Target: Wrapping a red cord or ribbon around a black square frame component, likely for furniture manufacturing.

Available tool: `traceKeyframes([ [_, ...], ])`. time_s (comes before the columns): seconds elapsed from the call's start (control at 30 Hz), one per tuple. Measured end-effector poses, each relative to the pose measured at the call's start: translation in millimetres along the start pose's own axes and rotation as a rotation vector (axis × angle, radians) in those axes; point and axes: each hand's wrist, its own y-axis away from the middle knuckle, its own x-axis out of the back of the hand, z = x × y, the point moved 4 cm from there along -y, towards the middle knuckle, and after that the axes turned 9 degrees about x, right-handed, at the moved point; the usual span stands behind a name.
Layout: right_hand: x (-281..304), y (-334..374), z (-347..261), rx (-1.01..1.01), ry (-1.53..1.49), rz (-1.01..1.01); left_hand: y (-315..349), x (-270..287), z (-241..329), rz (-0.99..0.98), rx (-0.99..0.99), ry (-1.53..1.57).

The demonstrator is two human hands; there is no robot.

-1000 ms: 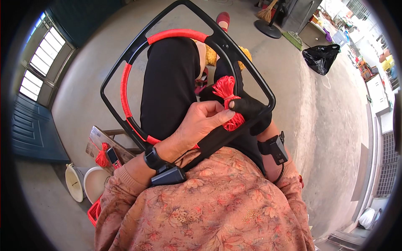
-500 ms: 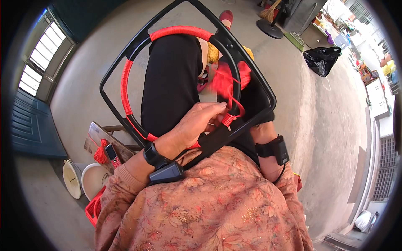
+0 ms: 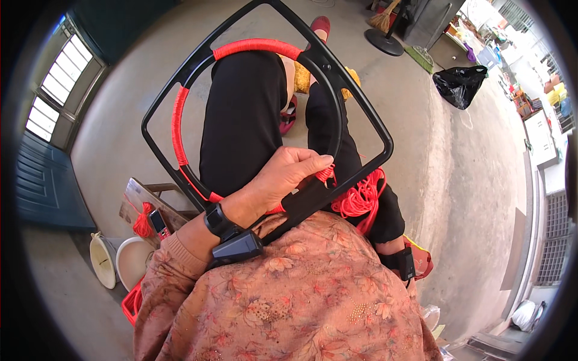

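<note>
A black frame [image 3: 212, 41], a rounded square outside with a ring inside, rests across my lap. Red cord [image 3: 257, 46] is wound tightly round parts of the ring. My left hand [image 3: 288, 174] grips the ring's near right part, thumb pressed beside a short red winding [image 3: 326, 174]. A loose bundle of red cord [image 3: 361, 195] lies by my right thigh, just outside the frame's near right edge. My right hand is hidden beyond the dark trouser cloth; only its wrist [image 3: 391, 245] and strap show, so its fingers cannot be seen.
Left of me, a low wooden stool [image 3: 171, 207] carries a red cord hank [image 3: 143, 221] and a phone [image 3: 159, 224]. White buckets [image 3: 132, 262] and a red basket [image 3: 132, 304] stand beside it. A black plastic bag [image 3: 460, 84] and a broom [image 3: 384, 19] are at far right.
The blurred red cord bundle has come out of the ring's right side and now lies lower by my right thigh. My right arm has drawn down and right. My left hand keeps its grip.
</note>
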Motion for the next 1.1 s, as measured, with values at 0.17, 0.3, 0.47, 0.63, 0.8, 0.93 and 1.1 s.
traceKeyframes([
  [0.17,20.4,-6.9,7.2,-0.131,-0.398,0.226,1.6,-2.0,1.4,0.024,-0.092,0.009],
  [0.3,3.2,-5.1,-4.3,-0.07,-0.347,0.214,3.3,2.2,1.8,0.013,-0.136,0.013],
  [0.47,-18.2,-12.2,-19.0,0.051,0.562,-0.067,1.4,1.3,2.2,0.069,-0.206,-0.102],
  [0.63,-49.0,-22.9,-7.4,0.05,0.695,-0.128,3.9,1.8,4.0,0.132,-0.261,-0.181],
  [0.8,-50.8,-27.6,0.5,0.134,0.73,-0.208,3.5,4.2,1.8,0.127,-0.263,-0.186],
  [0.93,-52.9,-23.2,1.9,0.101,0.648,-0.111,3.1,4.7,2.3,0.118,-0.278,-0.197],
  [1.1,-50.0,-23.5,1.0,0.132,0.688,-0.165,5.0,7.2,-1.0,0.136,-0.224,-0.205],
])
